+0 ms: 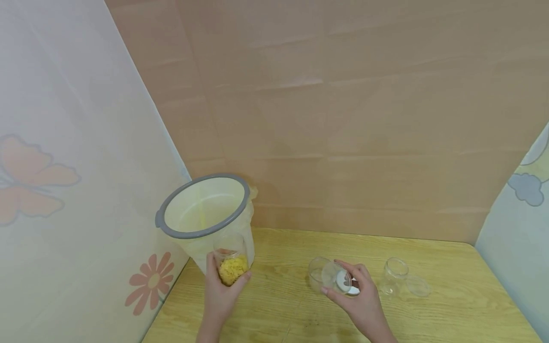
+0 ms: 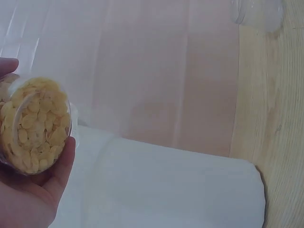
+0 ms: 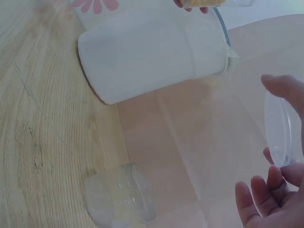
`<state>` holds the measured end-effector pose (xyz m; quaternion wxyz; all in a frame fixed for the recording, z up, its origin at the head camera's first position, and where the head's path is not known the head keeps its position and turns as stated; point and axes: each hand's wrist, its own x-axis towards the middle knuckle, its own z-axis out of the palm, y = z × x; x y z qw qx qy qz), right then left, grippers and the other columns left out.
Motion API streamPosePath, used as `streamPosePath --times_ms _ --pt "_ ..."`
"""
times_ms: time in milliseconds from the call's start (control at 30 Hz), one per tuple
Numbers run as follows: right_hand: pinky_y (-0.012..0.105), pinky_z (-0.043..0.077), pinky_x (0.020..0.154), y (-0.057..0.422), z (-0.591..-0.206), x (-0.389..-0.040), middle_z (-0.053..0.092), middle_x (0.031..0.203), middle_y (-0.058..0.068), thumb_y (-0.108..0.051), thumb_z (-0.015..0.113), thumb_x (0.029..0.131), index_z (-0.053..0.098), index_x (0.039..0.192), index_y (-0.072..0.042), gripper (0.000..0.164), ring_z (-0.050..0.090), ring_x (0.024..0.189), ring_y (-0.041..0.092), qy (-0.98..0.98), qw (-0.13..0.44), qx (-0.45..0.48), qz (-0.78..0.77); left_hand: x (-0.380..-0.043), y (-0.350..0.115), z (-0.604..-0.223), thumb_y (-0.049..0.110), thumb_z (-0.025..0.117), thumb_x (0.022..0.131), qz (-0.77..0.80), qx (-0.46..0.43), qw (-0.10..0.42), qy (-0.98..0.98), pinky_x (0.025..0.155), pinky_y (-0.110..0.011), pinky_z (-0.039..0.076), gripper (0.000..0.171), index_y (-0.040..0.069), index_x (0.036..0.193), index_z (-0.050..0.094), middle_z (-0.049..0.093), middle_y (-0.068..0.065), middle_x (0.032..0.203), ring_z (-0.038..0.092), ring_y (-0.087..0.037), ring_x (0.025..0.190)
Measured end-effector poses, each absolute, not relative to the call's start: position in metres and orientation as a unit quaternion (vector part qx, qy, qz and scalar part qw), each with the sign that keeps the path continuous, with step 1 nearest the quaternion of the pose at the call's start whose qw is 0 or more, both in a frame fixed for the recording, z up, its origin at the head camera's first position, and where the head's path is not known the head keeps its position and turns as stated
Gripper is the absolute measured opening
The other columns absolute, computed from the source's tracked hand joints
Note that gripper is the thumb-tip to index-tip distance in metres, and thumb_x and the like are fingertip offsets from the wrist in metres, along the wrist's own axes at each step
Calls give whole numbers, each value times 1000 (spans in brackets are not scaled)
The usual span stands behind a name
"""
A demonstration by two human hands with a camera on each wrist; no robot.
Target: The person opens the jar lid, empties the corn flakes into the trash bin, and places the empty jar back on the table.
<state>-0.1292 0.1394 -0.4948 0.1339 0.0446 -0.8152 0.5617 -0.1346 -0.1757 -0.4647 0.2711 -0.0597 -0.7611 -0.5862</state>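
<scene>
My left hand (image 1: 220, 297) holds a clear jar partly filled with small yellow flakes (image 1: 233, 269), just in front of a pale bin with a grey rim. In the left wrist view, the jar's flake-filled base (image 2: 40, 128) faces the camera. With thumb and fingers, my right hand (image 1: 360, 297) pinches the edge of a clear round lid (image 3: 279, 130). Close to the lid, a clear jar (image 3: 114, 197) stands upright on the table. Behind the lid, a white round piece with a brown mark (image 1: 354, 289) shows partly hidden.
The bin (image 1: 184, 234) stands at the table's back left, against the patterned side sheet. Another clear jar (image 1: 393, 276) and a clear round lid (image 1: 418, 286) are to the right on the wooden table (image 1: 463, 305). A brownish sheet (image 1: 343, 119) hangs behind.
</scene>
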Motion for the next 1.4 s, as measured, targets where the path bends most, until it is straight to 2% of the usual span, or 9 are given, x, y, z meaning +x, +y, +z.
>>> streamPosePath --times_ms 167,367,500,600,767,1033,1200,1300,1400 --pt "36 47 88 139 -496 -129 49 105 0 -24 95 72 65 134 -21 69 46 97 14 -820 137 43 555 -137 -182 -464 -5 90 71 -579 -51 298 -758 69 -33 53 67 12 126 56 65 -3 109 61 -23 90" --pt "32 45 88 139 -499 -130 48 108 0 -21 96 70 63 138 -21 76 48 99 12 -824 147 47 545 -139 -188 -460 -2 92 68 -525 -59 357 -770 76 -26 47 68 9 129 63 64 -3 112 57 -18 95" --pt "30 45 87 139 -501 -129 47 107 -1 -21 96 69 62 139 -22 78 48 99 11 -825 150 51 542 -137 -188 -452 -1 91 71 -545 -41 360 -756 82 -20 47 77 7 138 55 62 -6 119 58 -18 103" --pt "30 46 88 139 -502 -129 47 107 -2 -22 96 69 62 139 -23 78 48 100 11 -827 147 51 541 -135 -185 -446 -4 90 73 -585 -6 349 -732 86 -18 47 79 1 138 45 61 -8 122 58 -19 107" --pt "33 48 89 139 -502 -129 46 106 0 -21 96 70 62 139 -22 77 48 100 11 -823 139 52 548 -133 -184 -445 -7 86 75 -590 19 384 -710 84 -17 47 72 -6 133 44 61 -9 120 58 -20 105" --pt "32 50 86 141 -507 -129 55 122 0 -23 94 73 59 143 -20 79 52 107 16 -817 144 77 553 -138 -199 -440 -10 90 68 -529 10 485 -697 73 -17 52 74 -2 134 60 65 -10 118 62 -17 95" --pt "31 51 85 141 -510 -130 59 124 -1 -20 95 72 56 146 -18 83 54 107 12 -818 155 86 547 -138 -205 -430 -14 89 66 -556 20 485 -674 76 -17 52 78 -4 136 55 59 -9 122 58 -20 100" --pt "31 51 84 140 -510 -130 60 120 -4 -19 95 72 58 142 -20 79 54 105 11 -816 155 85 551 -139 -209 -425 -14 90 65 -549 27 499 -670 80 -19 52 75 -9 130 55 60 -8 119 59 -20 101" --pt "34 51 84 141 -509 -129 62 116 -5 -20 94 72 60 140 -19 76 55 103 14 -814 148 85 556 -140 -214 -422 -12 91 65 -531 33 515 -673 78 -18 52 72 -10 128 57 63 -7 116 60 -19 97"
